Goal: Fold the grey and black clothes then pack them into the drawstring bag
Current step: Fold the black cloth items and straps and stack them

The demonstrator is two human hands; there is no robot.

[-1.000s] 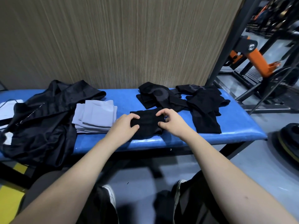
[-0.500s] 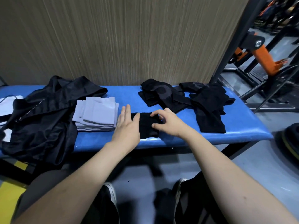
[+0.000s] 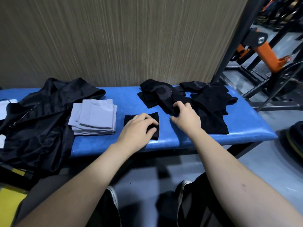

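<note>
My left hand (image 3: pixel 139 128): fingers curled down on the folded black piece (image 3: pixel 154 118), holding it flat.
My right hand (image 3: pixel 185 115): fingers gripping a black garment (image 3: pixel 170 102) in the unfolded pile.
Folded black piece: soft knit, squarish, mid bench (image 3: pixel 246 130), near edge.
Black pile (image 3: pixel 211 99): rumpled, far right, one piece with a grey ring pattern.
Grey stack (image 3: pixel 95 115): smooth rectangles, long axis left-right, left of my hands.
Drawstring bag (image 3: pixel 41 115): shiny black, crumpled, far left.
</note>
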